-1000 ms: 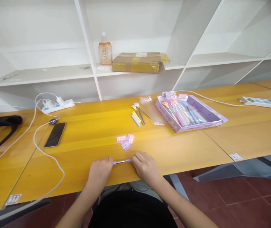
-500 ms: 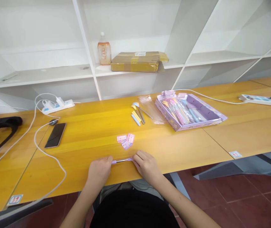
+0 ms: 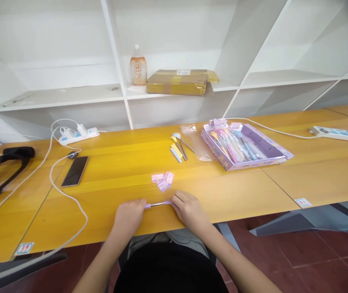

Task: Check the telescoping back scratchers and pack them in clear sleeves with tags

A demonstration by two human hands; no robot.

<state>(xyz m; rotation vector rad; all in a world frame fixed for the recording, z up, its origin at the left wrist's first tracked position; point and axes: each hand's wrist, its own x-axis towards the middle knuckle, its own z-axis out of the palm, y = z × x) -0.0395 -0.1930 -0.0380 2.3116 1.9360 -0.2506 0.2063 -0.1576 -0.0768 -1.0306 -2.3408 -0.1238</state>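
Note:
My left hand [image 3: 130,216] is closed around the left end of a slim purple stick with a bare metal rod [image 3: 156,204] at its middle. The fingers of my right hand [image 3: 189,209] grip its other purple end. The stick lies level just above the near edge of the wooden table [image 3: 100,219]; both ends are partly hidden in my hands. Beyond it are three small printed cards [image 3: 163,185], overlapping. Farther back lie dark rods with fan-shaped yellow and blue heads [image 3: 183,148], beside short yellow tubes [image 3: 176,150] and a light blue tube [image 3: 175,155].
A purple tray [image 3: 261,160] of bagged colourful sticks stands right of a clear plastic bag [image 3: 202,152]. At left are a phone [image 3: 75,171], a white cable [image 3: 76,201], a power strip [image 3: 90,134] and a black headset [image 3: 18,154]. Shelves behind hold a bottle [image 3: 138,71] and carton [image 3: 176,83].
Both hands keep their grip on the purple stick, with little movement. The whole view has shifted slightly, so the table and shelf things appear a bit farther right.

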